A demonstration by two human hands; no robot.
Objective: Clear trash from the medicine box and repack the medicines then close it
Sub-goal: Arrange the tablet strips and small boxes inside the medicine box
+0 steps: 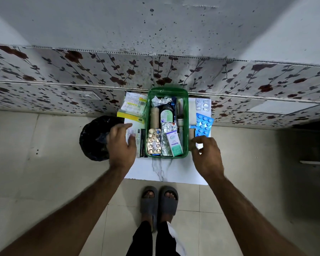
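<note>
On the white surface [166,170], green medicine box [186,126] sits open, packed with strips, bottles and cartons. Left hand [121,143] lies flat, fingers spread, on papers [135,130] left of the box, holding nothing. Right hand [206,154] has fingers curled around a beige roll [192,133] just right of the box, beside a blue blister pack [204,126]. Black-lined bin [94,137] on the floor, far left.

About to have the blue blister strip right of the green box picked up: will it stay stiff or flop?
The blue foil blister strip is thin and flat, so it probably flexes slightly, springy rather than floppy. It looks light for its area. Lying flat on the white marble-patterned board, its edge may be hard to pinch; sliding it first could help.
</note>
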